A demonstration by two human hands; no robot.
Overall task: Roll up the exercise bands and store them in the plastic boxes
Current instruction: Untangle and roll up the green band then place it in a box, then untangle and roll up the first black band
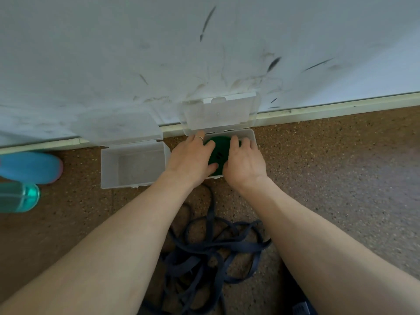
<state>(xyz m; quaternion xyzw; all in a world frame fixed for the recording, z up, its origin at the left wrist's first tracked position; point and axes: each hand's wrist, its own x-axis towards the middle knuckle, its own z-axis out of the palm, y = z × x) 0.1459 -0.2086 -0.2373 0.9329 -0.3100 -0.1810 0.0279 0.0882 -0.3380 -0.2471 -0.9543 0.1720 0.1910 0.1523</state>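
Over the right box (252, 135), your left hand (189, 159) and right hand (244, 163) both clasp the rolled green band (220, 150), probably soft and springy, so keep holding its sides.

Soft, even, cool-toned light, moderately bright, no hard shadows. Faint shading under the forearms on the cork floor (341, 167). Wide-angle distortion: skirting board (329, 111) bows and tilts across frame, forearms balloon at bottom corners. Slight blur overall; wall (113, 53) scuffs smeared, blue roller (29, 167) and bottle (18, 196) at left edge soft. No glare; clear box lids look milky.
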